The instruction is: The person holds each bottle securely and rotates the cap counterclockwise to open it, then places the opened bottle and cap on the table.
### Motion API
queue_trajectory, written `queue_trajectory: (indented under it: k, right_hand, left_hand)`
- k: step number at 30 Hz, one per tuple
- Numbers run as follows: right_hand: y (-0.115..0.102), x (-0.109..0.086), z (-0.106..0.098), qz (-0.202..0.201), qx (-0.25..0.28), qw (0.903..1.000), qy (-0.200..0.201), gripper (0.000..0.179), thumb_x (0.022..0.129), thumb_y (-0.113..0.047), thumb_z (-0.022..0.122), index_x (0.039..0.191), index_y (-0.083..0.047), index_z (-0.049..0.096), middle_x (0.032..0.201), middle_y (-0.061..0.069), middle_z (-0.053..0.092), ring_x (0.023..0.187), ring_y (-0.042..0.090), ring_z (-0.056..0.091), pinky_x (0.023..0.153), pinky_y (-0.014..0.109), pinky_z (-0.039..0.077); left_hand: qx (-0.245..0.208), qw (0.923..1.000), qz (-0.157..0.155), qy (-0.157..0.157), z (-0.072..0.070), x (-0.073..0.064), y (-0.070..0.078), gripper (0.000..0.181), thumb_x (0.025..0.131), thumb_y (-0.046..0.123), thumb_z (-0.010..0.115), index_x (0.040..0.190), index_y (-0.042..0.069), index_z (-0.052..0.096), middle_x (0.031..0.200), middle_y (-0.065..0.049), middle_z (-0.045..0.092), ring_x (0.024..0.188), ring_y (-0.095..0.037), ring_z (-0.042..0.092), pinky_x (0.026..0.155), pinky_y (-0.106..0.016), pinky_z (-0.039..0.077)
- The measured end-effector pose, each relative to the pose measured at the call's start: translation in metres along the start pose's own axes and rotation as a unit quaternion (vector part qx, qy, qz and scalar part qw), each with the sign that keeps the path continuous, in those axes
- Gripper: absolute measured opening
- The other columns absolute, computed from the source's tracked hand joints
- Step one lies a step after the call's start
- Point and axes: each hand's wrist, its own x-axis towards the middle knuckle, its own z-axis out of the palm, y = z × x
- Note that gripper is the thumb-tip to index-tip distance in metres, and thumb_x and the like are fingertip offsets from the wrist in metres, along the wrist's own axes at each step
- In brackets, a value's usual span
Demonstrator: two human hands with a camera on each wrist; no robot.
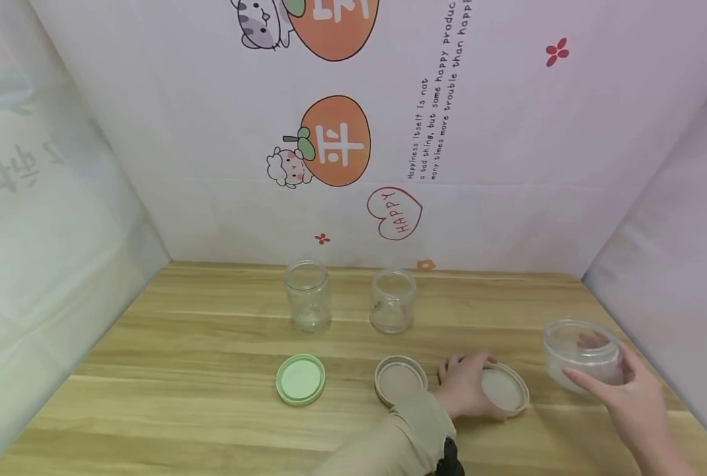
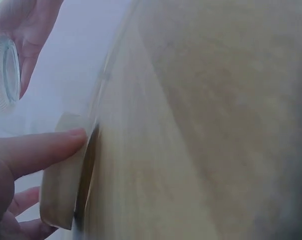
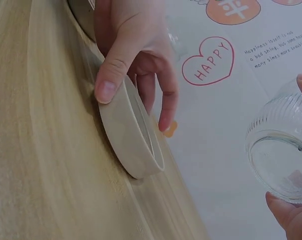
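Note:
On the right of the table in the head view, my left hand (image 1: 469,387) holds a round beige jar lid (image 1: 504,390) by its side. The right wrist view shows the thumb on the outer wall of the lid (image 3: 123,130), which sits low at the wooden surface with its hollow side up. My right hand (image 1: 635,400) grips a wide, clear jar (image 1: 582,354) around its side, farther right. Ribbed walls show on that jar (image 3: 281,150) in the right wrist view. Between the lid and the jar there is a gap.
Two clear open jars stand toward the back, a taller one (image 1: 308,297) and a shorter one (image 1: 392,301). In front of them lie a green lid (image 1: 301,379) and another beige lid (image 1: 399,378), partly behind the left sleeve (image 1: 401,436). A printed cloth wall (image 1: 496,225) closes the table's back.

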Motion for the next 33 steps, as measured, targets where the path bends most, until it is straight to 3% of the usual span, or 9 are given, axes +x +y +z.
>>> queue_trajectory:
  k: [6, 9, 12, 15, 19, 23, 26, 30, 33]
  right_hand:
    - [-0.004, 0.005, 0.009, -0.008, 0.061, 0.9980, -0.017, 0.059, 0.082, 0.002, 0.068, 0.128, -0.029, 0.050, 0.108, -0.033, 0.056, 0.092, -0.014, 0.052, 0.073, 0.001, 0.040]
    - [-0.006, 0.009, 0.014, -0.011, 0.121, 0.9921, -0.030, 0.058, 0.083, 0.004, 0.065, 0.125, -0.030, 0.046, 0.108, -0.030, 0.057, 0.093, -0.013, 0.053, 0.074, 0.001, 0.041]
    - [-0.010, 0.015, 0.019, -0.017, 0.190, 0.9804, -0.048, 0.063, 0.084, 0.009, 0.062, 0.133, -0.023, 0.037, 0.110, -0.024, 0.057, 0.094, -0.010, 0.054, 0.076, 0.002, 0.044]
    - [-0.016, 0.021, 0.024, -0.020, 0.133, 0.9895, -0.053, 0.066, 0.086, 0.003, 0.062, 0.140, -0.017, 0.030, 0.109, -0.026, 0.052, 0.093, -0.011, 0.052, 0.076, 0.003, 0.043]
    - [-0.024, 0.030, 0.037, 0.004, 0.004, 0.9989, -0.047, 0.058, 0.086, -0.013, 0.068, 0.136, -0.012, 0.038, 0.103, -0.029, 0.046, 0.089, -0.014, 0.048, 0.073, 0.005, 0.042]
    - [-0.030, 0.042, 0.053, 0.047, -0.012, 0.9968, -0.064, 0.065, 0.085, -0.022, 0.070, 0.137, -0.003, 0.036, 0.118, -0.005, 0.049, 0.090, -0.012, 0.043, 0.074, 0.009, 0.040]
    - [-0.033, 0.051, 0.064, 0.071, -0.021, 0.9934, -0.088, 0.080, 0.084, -0.028, 0.072, 0.144, 0.000, 0.027, 0.137, 0.015, 0.041, 0.099, -0.001, 0.043, 0.075, 0.010, 0.038]
    - [-0.035, 0.065, 0.077, 0.080, -0.013, 0.9901, -0.114, 0.092, 0.082, -0.031, 0.074, 0.148, 0.000, 0.018, 0.147, 0.023, 0.033, 0.118, 0.023, 0.042, 0.082, 0.015, 0.037]
    - [-0.033, 0.074, 0.086, 0.080, 0.002, 0.9876, -0.135, 0.096, 0.082, -0.030, 0.074, 0.149, 0.002, 0.014, 0.148, 0.025, 0.030, 0.126, 0.034, 0.038, 0.093, 0.027, 0.038]
  left_hand:
    - [0.017, 0.9997, 0.015, 0.014, -0.003, 0.002, -0.004, 0.089, 0.054, 0.036, 0.092, 0.132, 0.029, 0.050, 0.127, 0.018, 0.055, 0.120, -0.015, 0.043, 0.100, -0.036, 0.034]
    - [-0.013, 0.9996, 0.023, 0.003, -0.011, 0.002, -0.004, 0.088, 0.059, 0.033, 0.090, 0.136, 0.026, 0.047, 0.132, 0.013, 0.053, 0.121, -0.015, 0.044, 0.100, -0.031, 0.038]
    - [-0.069, 0.9972, 0.027, -0.009, -0.026, -0.002, -0.001, 0.082, 0.067, 0.029, 0.085, 0.138, 0.024, 0.045, 0.135, 0.006, 0.052, 0.120, -0.014, 0.050, 0.097, -0.027, 0.044]
    - [-0.115, 0.9929, 0.026, -0.010, -0.043, -0.011, 0.000, 0.075, 0.073, 0.028, 0.081, 0.138, 0.024, 0.043, 0.138, 0.002, 0.050, 0.119, -0.017, 0.052, 0.094, -0.029, 0.047]
    - [-0.140, 0.9894, 0.034, 0.016, -0.068, -0.027, -0.009, 0.069, 0.079, 0.030, 0.076, 0.138, 0.022, 0.043, 0.142, -0.002, 0.043, 0.127, -0.022, 0.046, 0.102, -0.035, 0.043]
    - [-0.185, 0.9801, 0.051, 0.052, -0.092, -0.043, -0.027, 0.062, 0.084, 0.030, 0.071, 0.138, 0.015, 0.044, 0.144, -0.009, 0.040, 0.131, -0.029, 0.041, 0.108, -0.044, 0.038]
    - [-0.204, 0.9737, 0.071, 0.072, -0.108, -0.053, -0.044, 0.056, 0.088, 0.028, 0.067, 0.136, 0.011, 0.044, 0.145, -0.013, 0.040, 0.133, -0.030, 0.039, 0.109, -0.047, 0.035]
    - [-0.197, 0.9719, 0.089, 0.094, -0.124, -0.064, -0.065, 0.050, 0.089, 0.024, 0.065, 0.133, 0.009, 0.047, 0.143, -0.014, 0.040, 0.132, -0.029, 0.039, 0.108, -0.050, 0.034]
    - [-0.183, 0.9739, 0.083, 0.105, -0.129, -0.073, -0.079, 0.048, 0.089, 0.025, 0.065, 0.132, 0.010, 0.048, 0.143, -0.015, 0.039, 0.131, -0.032, 0.040, 0.108, -0.051, 0.035]
